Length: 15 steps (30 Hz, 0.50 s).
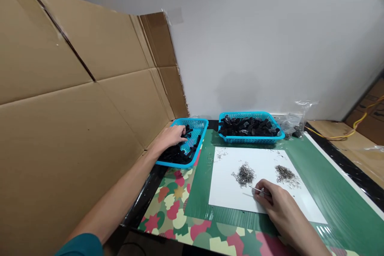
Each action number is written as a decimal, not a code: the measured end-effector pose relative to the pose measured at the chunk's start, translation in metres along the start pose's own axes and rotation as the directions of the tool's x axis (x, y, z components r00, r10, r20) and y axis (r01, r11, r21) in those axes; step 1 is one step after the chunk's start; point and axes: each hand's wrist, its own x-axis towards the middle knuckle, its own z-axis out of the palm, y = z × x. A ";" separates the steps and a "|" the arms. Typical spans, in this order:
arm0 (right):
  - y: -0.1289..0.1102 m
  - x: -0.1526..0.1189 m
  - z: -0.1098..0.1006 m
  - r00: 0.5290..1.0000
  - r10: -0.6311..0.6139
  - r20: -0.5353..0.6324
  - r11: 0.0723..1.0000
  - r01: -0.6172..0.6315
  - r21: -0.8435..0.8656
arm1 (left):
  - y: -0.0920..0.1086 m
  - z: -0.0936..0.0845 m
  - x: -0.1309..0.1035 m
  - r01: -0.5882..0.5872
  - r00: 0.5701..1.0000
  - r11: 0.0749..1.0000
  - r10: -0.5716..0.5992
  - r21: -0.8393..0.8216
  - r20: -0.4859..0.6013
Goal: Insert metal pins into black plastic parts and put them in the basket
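My left hand [175,135] reaches into the left blue basket [182,165], its fingers curled at the black pieces [177,154] inside; whether it holds one is hidden. Over the white sheet [228,196], my right hand [271,198] pinches a thin metal tool [258,190]. The tool's tip points left, near the lower edge of a pile of small metal parts [246,175]. A second metal pile [286,175] lies farther right on the sheet. A few loose metal bits [221,153] are scattered at the sheet's upper left corner.
Behind the sheet stands another blue basket [252,140] full of black pieces, with clear plastic bags [292,124] beside it. Tall cardboard [90,128] walls the left side. A green mat [196,200] lies under the sheet. A yellow cable [357,122] runs at right.
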 end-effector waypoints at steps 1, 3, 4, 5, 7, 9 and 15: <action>0.000 -0.001 -0.001 1.000 -0.013 0.007 1.000 0.013 0.009 | 0.001 0.002 0.000 -0.007 1.000 1.000 0.007 0.008 0.010; 0.001 -0.003 -0.003 0.999 -0.036 0.026 0.998 0.035 0.042 | 0.003 0.003 -0.001 -0.014 1.000 1.000 0.014 0.026 0.022; 0.002 -0.004 -0.005 0.999 -0.042 0.033 0.997 0.040 0.070 | 0.004 0.003 -0.002 -0.013 1.000 0.999 0.012 0.036 0.022; 0.002 -0.005 -0.006 0.998 -0.044 0.034 0.993 0.040 0.108 | 0.005 0.002 -0.004 -0.009 1.000 0.999 0.008 0.044 0.017; 0.003 -0.007 -0.010 0.999 -0.038 0.003 0.976 0.037 0.213 | 0.007 -0.004 -0.008 0.003 1.000 0.998 -0.003 0.060 0.001; 0.002 -0.009 -0.014 0.998 -0.028 -0.054 0.936 0.045 0.348 | 0.010 -0.014 -0.014 0.014 1.000 0.997 -0.013 0.072 -0.016; -0.002 -0.008 -0.027 0.991 0.013 -0.130 0.673 0.087 0.734 | 0.011 -0.050 -0.027 0.031 0.993 0.998 -0.024 0.055 -0.112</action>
